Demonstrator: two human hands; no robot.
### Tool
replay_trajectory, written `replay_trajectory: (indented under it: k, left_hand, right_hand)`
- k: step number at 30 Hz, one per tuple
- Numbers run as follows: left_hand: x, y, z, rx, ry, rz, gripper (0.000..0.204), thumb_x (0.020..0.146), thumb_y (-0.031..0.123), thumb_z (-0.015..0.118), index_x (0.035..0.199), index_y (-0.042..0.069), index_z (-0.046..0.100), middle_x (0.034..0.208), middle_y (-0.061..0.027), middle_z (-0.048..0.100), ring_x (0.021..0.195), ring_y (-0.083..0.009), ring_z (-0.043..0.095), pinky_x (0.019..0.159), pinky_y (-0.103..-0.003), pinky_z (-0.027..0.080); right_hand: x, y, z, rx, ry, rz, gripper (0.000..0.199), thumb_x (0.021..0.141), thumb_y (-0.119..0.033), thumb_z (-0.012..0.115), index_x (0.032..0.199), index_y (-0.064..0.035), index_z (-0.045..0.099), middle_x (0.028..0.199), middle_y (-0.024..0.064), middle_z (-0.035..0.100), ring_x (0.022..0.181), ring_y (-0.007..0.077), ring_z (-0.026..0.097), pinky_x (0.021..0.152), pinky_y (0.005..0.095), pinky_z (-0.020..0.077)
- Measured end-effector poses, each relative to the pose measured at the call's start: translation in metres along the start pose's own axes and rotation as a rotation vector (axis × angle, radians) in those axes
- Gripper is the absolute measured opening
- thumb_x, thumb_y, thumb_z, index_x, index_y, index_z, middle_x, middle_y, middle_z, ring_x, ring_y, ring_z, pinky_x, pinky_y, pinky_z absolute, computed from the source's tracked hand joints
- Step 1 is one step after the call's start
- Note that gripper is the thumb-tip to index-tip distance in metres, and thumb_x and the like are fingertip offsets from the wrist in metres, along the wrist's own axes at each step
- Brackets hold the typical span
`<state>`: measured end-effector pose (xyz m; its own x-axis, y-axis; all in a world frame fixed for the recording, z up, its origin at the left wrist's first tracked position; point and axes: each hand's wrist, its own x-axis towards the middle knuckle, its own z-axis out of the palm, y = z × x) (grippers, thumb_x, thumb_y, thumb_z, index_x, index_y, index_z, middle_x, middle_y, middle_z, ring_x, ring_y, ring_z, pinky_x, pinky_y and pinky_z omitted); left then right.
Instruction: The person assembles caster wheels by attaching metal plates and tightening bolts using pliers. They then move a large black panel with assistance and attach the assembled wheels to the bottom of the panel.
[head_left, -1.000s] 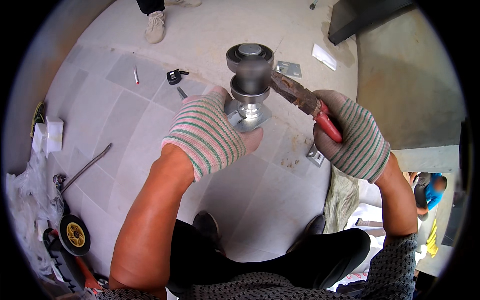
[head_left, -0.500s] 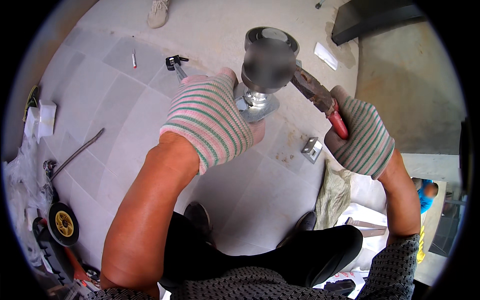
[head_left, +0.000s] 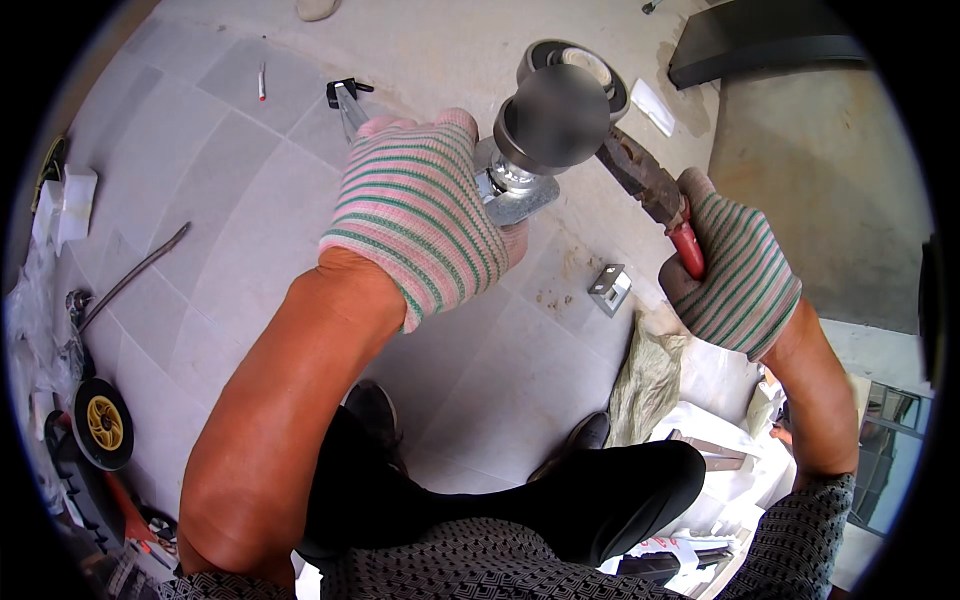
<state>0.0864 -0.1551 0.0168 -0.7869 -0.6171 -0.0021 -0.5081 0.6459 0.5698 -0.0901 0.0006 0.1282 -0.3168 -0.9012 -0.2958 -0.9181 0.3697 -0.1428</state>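
My left hand [head_left: 420,205], in a striped knit glove, is closed round a metal frame piece. One end of this piece, a grey bar [head_left: 350,112] with a black fitting, sticks out beyond the knuckles. At its other end a dark caster [head_left: 572,105] with two round wheels stands on a shiny metal mount and plate [head_left: 522,200]. In my right hand [head_left: 738,265], gloved alike, is a rusty pair of pliers [head_left: 650,185] with red grips. Its jaws meet the caster's right side; the caster hides the tips, so I cannot tell whether they grip it.
On the tiled floor lie a small metal bracket [head_left: 610,290], a red-and-white marker [head_left: 262,82] and a bent rod [head_left: 135,275]. A yellow-hubbed wheel [head_left: 103,424] is at the left among plastic wrapping. A crumpled greenish sack [head_left: 645,380] lies near my right foot; a black beam [head_left: 765,45] stands far right.
The caster has shifted slightly right and tilted, showing more of its far wheel. My right hand and the pliers have moved a little right along with it. Both hands keep their grip.
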Motion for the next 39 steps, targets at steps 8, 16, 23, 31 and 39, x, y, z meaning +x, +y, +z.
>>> replay_trajectory:
  k: [8,16,23,31,39]
  left_hand:
    - [0.001,-0.002,-0.001,0.062,-0.041,-0.027,0.062,0.074,0.04,0.075,0.111,-0.006,0.058,0.087,-0.0223,0.068,0.096,-0.0378,0.062,0.096,-0.041,0.047]
    - [0.025,-0.043,0.033,0.025,0.016,-0.01,0.057,0.067,0.035,0.083,0.104,-0.003,0.062,0.08,-0.0158,0.066,0.091,-0.0309,0.061,0.089,-0.039,0.051]
    - [-0.011,-0.137,0.049,0.217,0.007,-0.038,0.057,0.067,0.039,0.084,0.106,0.002,0.064,0.089,-0.0147,0.067,0.095,-0.0326,0.061,0.098,-0.042,0.045]
    - [-0.093,-0.234,0.155,0.055,0.164,-0.117,0.061,0.062,0.039,0.085,0.103,0.0,0.061,0.082,-0.0146,0.064,0.09,-0.0339,0.063,0.108,-0.046,0.037]
    - [-0.138,-0.26,0.186,0.088,0.105,-0.119,0.051,0.07,0.042,0.081,0.107,0.008,0.069,0.107,-0.0091,0.063,0.107,-0.0292,0.058,0.107,-0.05,0.037]
  right_hand:
    - [0.008,0.003,0.014,-0.004,0.018,-0.015,0.028,0.079,-0.006,0.059,0.105,-0.0036,0.05,0.074,0.0197,0.058,0.071,0.0407,0.065,0.067,0.0411,0.0529]
    - [0.023,0.004,0.078,0.336,0.131,0.021,0.026,0.085,-0.015,0.065,0.103,-0.0003,0.054,0.071,0.0165,0.061,0.063,0.0314,0.063,0.062,0.0375,0.0525]
    - [0.029,-0.032,0.187,0.692,-0.024,0.137,0.029,0.086,-0.019,0.067,0.103,0.0014,0.056,0.076,0.0135,0.062,0.069,0.0212,0.063,0.068,0.0332,0.0532]
    - [0.027,-0.082,0.3,0.841,-0.263,0.385,0.033,0.085,-0.026,0.069,0.099,-0.0014,0.052,0.078,0.0121,0.06,0.069,0.0226,0.058,0.072,0.0347,0.0527]
    - [0.038,-0.122,0.352,0.741,-0.296,0.356,0.039,0.084,-0.027,0.069,0.107,-0.0007,0.052,0.083,0.0166,0.065,0.076,0.0328,0.068,0.074,0.0391,0.0549]
